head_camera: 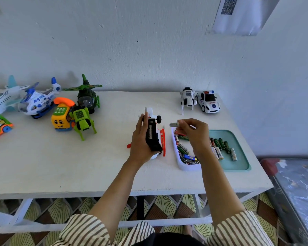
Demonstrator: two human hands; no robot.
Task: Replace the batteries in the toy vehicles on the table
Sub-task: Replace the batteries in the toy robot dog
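Note:
My left hand (140, 139) grips a white and red toy helicopter (154, 134) turned belly-up above the table, so its black underside and open battery slot face me. My right hand (194, 132) pinches a silver battery (173, 124) in its fingertips, just right of the toy and above the white tray (183, 167). That tray holds several mixed batteries (184, 150). Beside it a teal tray (238, 166) carries several green and white batteries (222, 146).
At the back right stand a white robot-dog toy (188, 98) and a police car (209, 102). On the left sit a green helicopter (86, 96), a green dog toy (82, 121), a yellow phone bus (61, 118), a blue-white helicopter (37, 102) and a plane (2, 100). A mattress (295, 192) lies right of the table.

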